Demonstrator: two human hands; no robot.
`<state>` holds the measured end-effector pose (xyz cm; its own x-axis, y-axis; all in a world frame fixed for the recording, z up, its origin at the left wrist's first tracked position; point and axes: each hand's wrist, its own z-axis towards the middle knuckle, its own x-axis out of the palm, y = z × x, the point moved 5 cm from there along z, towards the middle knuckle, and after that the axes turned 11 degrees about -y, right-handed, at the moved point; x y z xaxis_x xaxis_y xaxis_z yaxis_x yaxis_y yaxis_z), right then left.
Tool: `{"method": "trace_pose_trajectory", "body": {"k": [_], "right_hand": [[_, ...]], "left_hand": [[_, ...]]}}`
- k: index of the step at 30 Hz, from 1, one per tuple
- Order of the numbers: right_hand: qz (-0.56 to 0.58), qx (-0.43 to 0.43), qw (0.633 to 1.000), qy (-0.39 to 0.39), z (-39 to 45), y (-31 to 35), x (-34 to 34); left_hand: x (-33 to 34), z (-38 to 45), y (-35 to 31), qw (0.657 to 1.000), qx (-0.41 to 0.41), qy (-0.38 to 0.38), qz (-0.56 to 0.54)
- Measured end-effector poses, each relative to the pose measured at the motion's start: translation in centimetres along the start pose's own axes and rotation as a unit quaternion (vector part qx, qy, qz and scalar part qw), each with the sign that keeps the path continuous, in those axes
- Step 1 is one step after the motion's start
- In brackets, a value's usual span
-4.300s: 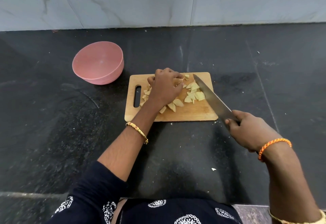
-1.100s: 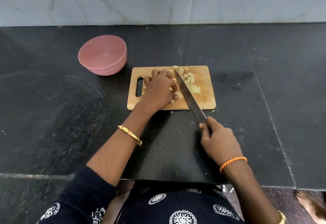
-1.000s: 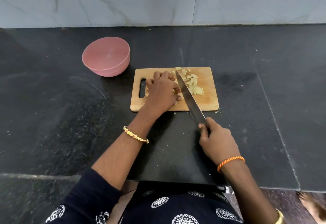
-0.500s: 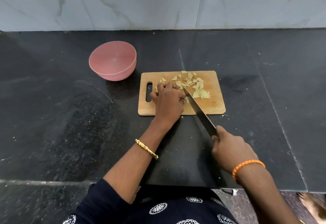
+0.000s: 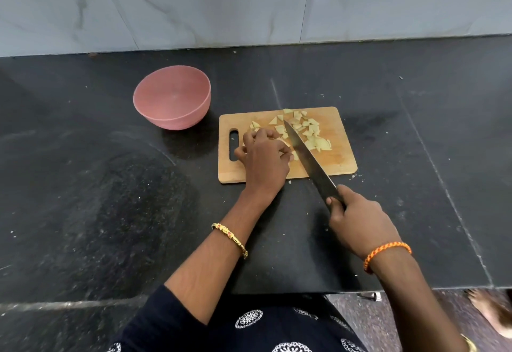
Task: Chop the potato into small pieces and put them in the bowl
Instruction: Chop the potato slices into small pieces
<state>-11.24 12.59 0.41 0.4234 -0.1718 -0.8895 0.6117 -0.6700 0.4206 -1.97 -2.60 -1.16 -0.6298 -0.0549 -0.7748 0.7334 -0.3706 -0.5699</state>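
We see a wooden board (image 5: 336,157) lying on a black counter (image 5: 97,185), its handle slot on the left side. Pale potato pieces (image 5: 310,132) are scattered over the far and middle part of the board, some small and triangular, a few larger ones nearer the right. Our left hand (image 5: 264,159) rests on the board with fingers curled inward, pressing down on potato that we can barely make out beneath it; a gold bangle (image 5: 230,239) sits on that forearm. Our right hand (image 5: 357,221) is wrapped tight around the handle of a knife (image 5: 304,155), hovering off the near edge of the board. The blade slants away from us across the board, its tip among the pieces and its flat just beside the left fingers. An orange band (image 5: 386,252) circles the right wrist. The pink bowl (image 5: 171,96) stands on the counter just beyond the board's far left corner, with no potato in it.
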Motion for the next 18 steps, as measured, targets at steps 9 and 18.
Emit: {"method": "trace_pose_trajectory", "body": {"k": [9,18], "right_hand": [[-0.008,0.001,0.999,0.045,0.2,0.4,1.6],[0.003,0.017,0.998,0.062,-0.4,-0.9,-0.7]], "left_hand": [[0.2,0.2,0.0,1.0,0.01,-0.006,-0.01],[-1.2,2.0,0.9,0.998,0.053,-0.013,0.021]]}}
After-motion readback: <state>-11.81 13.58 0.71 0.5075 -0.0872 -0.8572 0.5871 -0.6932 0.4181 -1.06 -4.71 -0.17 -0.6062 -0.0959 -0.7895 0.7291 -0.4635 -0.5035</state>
